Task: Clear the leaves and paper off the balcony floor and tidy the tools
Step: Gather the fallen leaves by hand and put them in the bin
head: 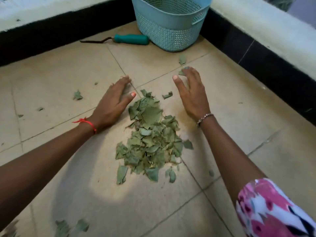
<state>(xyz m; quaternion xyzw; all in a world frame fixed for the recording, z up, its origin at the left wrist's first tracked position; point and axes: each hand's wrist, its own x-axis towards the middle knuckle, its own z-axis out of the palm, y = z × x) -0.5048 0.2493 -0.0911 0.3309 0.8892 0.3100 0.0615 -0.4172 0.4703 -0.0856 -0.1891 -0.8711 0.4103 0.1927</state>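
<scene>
Leaves mostly heaped; scooping, strays and tool seemingly left to do.
The leaf pile (150,139) lies on the floor tiles (239,127) between both hands. The left hand (113,101) presses flat at its far-left edge, fingers straight and empty. The right hand (192,93), far-right of it, has fingers extended and holds nothing, tips by a stray leaf (182,72). Other scattered leaves (77,95) lie left of the pile. Beyond it stand the basket (171,23) and the green-handled tool (131,39). No paper shows.

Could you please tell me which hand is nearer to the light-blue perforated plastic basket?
Right. The right hand is just in front of the light-blue perforated plastic basket, fingertips pointing towards its base; the left hand is farther off, to the left and closer to the person.
</scene>
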